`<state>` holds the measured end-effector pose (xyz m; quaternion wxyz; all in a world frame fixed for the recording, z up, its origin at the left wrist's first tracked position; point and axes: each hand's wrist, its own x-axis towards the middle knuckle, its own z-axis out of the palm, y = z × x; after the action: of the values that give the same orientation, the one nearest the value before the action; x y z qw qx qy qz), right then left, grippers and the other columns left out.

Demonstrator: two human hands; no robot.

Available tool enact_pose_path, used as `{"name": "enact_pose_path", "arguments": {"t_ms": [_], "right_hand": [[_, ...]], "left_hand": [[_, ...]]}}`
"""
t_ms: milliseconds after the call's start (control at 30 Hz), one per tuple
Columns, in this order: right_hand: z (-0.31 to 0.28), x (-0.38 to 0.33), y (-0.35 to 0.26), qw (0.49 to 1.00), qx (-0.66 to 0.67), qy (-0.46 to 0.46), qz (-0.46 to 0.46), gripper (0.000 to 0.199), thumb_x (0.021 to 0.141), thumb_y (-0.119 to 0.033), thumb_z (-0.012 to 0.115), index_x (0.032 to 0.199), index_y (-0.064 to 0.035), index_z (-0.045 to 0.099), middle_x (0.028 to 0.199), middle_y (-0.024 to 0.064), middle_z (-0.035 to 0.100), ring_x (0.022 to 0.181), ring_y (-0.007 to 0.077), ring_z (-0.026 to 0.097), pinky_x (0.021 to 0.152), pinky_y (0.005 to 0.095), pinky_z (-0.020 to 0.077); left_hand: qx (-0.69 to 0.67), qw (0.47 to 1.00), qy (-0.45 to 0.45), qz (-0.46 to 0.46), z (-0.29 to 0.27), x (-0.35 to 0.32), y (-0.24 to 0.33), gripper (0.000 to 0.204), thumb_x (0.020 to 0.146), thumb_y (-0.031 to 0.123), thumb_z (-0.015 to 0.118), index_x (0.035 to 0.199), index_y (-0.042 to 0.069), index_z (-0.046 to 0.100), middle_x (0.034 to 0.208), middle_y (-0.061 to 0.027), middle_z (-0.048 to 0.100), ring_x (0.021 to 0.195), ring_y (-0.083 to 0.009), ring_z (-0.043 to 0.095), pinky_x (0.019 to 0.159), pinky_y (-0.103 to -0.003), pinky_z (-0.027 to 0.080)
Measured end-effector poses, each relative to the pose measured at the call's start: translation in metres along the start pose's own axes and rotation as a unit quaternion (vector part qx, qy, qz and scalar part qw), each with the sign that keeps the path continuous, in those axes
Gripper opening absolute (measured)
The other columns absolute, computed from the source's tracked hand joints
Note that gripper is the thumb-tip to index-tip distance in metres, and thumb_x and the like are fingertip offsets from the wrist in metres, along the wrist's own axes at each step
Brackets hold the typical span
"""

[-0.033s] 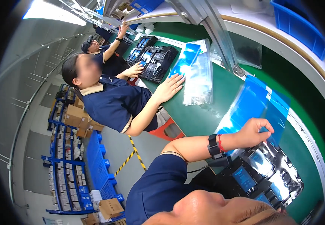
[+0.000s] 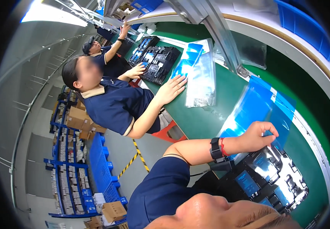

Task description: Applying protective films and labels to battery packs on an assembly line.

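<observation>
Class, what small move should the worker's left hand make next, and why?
Perhaps ease the left hand toward the blue film sheets: they lie on the green table just beyond its bent fingers, and I cannot tell whether those grip anything yet.

Green bench [image 2: 201,124] beneath blue film sheets [image 2: 252,105], clear plastic [image 2: 203,86], black trays [image 2: 264,187].

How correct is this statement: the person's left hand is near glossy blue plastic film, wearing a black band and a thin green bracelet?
In the head view, the thin bracelet is red, not green. The left hand is near the glossy blue plastic film, a black band on its wrist.
</observation>
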<state>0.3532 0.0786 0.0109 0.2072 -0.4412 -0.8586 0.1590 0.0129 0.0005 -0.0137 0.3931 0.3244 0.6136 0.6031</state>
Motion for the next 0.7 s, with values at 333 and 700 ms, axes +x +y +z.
{"name": "enact_pose_path", "arguments": {"t_ms": [333, 700], "right_hand": [[0.004, 0.01, -0.005, 1.0, -0.004, 0.013, -0.007, 0.024, 0.083, -0.018, 0.063, 0.074, 0.003, 0.058, 0.062, 0.0165, 0.056, 0.053, 0.0323, 0.054, 0.05, 0.0385, 0.0441], [0.0, 0.01, -0.007, 1.0, 0.008, 0.02, -0.011, 0.022, 0.083, -0.017, 0.063, 0.073, 0.0027, 0.058, 0.062, 0.0164, 0.057, 0.052, 0.0314, 0.054, 0.05, 0.0382, 0.0442]], "left_hand": [[-0.01, 1.0, 0.014, -0.009, 0.003, -0.002, 0.002, 0.01, 0.088, 0.006, 0.057, 0.094, -0.001, 0.059, 0.081, -0.0042, 0.06, 0.063, -0.0072, 0.059, 0.054, -0.021, 0.049], [-0.012, 1.0, 0.007, -0.013, 0.006, -0.002, 0.0, 0.01, 0.088, 0.007, 0.056, 0.095, -0.001, 0.058, 0.08, -0.0041, 0.06, 0.062, -0.0069, 0.059, 0.054, -0.02, 0.047]]}}
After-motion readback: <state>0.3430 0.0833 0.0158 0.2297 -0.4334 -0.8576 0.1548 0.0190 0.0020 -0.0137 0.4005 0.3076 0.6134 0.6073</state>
